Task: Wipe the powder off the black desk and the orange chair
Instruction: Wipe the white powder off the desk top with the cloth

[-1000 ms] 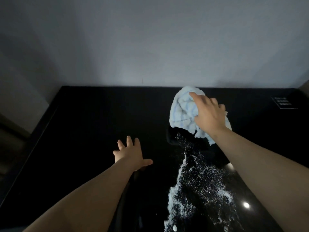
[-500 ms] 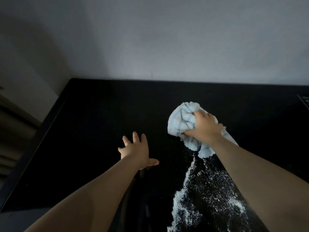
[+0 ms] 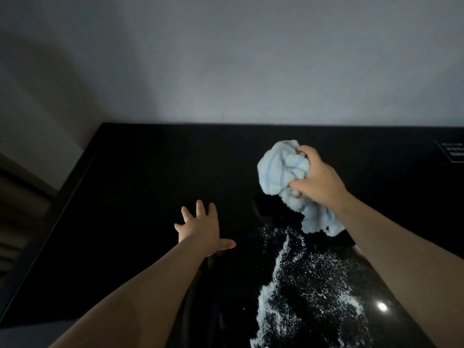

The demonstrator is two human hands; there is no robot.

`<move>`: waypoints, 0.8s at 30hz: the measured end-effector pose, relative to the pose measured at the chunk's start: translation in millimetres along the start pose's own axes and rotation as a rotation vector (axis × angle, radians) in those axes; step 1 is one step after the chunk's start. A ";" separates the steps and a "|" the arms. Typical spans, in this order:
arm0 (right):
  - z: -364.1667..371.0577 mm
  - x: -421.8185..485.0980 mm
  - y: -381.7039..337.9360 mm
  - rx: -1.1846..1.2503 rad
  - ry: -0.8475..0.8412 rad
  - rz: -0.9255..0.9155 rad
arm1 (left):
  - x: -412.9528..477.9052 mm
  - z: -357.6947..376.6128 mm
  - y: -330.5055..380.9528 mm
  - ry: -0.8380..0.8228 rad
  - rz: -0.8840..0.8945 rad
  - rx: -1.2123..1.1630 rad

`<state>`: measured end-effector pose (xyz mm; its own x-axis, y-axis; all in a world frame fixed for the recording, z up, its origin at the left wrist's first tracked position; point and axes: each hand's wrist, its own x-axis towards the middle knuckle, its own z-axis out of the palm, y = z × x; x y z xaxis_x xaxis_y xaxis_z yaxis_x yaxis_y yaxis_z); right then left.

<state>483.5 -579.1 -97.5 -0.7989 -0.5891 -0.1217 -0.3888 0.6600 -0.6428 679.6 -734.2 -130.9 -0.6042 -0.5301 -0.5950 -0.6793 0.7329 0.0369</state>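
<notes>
A glossy black desk [image 3: 140,187] fills the lower half of the view, its back edge against a pale wall. White powder [image 3: 301,280] lies scattered in a streak across the near right part of the desk. My right hand [image 3: 317,179] grips a bunched light blue cloth [image 3: 280,169] just beyond the powder's far end, with a tail of cloth hanging under the wrist. My left hand [image 3: 200,229] rests flat on the desk with fingers spread, left of the powder. No orange chair is in view.
A white-lettered label [image 3: 453,151] sits at the desk's far right. The desk's left edge [image 3: 62,194] runs diagonally, with dim flooring or furniture beyond it. A bright light reflection [image 3: 382,306] shows on the near right surface.
My right hand has bunched the cloth tighter and lifted it slightly, turning it so the wad faces left. The left hand has stayed flat on the desk.
</notes>
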 end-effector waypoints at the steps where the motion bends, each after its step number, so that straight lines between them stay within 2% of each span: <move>1: 1.5 4.2 2.6 -0.101 -0.033 0.041 | 0.5 0.1 -0.4 0.001 0.000 0.001; 4: 24.8 -6.9 8.1 -0.367 -0.045 0.097 | 1.0 1.1 -1.2 0.004 -0.003 -0.016; 6: 39.2 -20.1 4.9 -0.386 -0.071 -0.018 | 0.7 1.0 -1.0 0.011 -0.003 -0.028; 8: 38.2 -29.7 -1.4 -0.209 -0.236 -0.074 | -0.1 -1.3 0.6 0.009 -0.005 -0.035; 10: 25.8 -32.4 -6.8 0.078 -0.310 0.004 | 0.7 -6.5 3.9 -0.013 -0.017 -0.054; 12: 11.8 -23.9 -4.0 0.200 -0.135 0.047 | 3.0 -13.1 8.7 -0.048 -0.032 -0.089; 14: -4.6 -10.3 5.8 0.155 0.108 0.084 | 6.6 -19.8 13.1 -0.073 -0.035 -0.135; 16: -18.5 3.4 25.5 0.072 0.262 0.181 | 11.6 -25.2 17.2 -0.074 -0.031 -0.191; 20: -21.6 15.6 62.7 -0.097 0.221 0.544 | 21.2 -30.5 26.6 -0.091 -0.073 -0.196; 24: -7.2 37.1 53.1 -0.191 0.187 0.548 | 28.7 -33.1 28.8 -0.100 -0.083 -0.193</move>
<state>430.0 -562.6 -130.7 -0.9663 -0.0596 -0.2504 0.0400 0.9263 -0.3746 629.0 -742.4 -120.4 -0.5053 -0.5333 -0.6784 -0.7978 0.5883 0.1318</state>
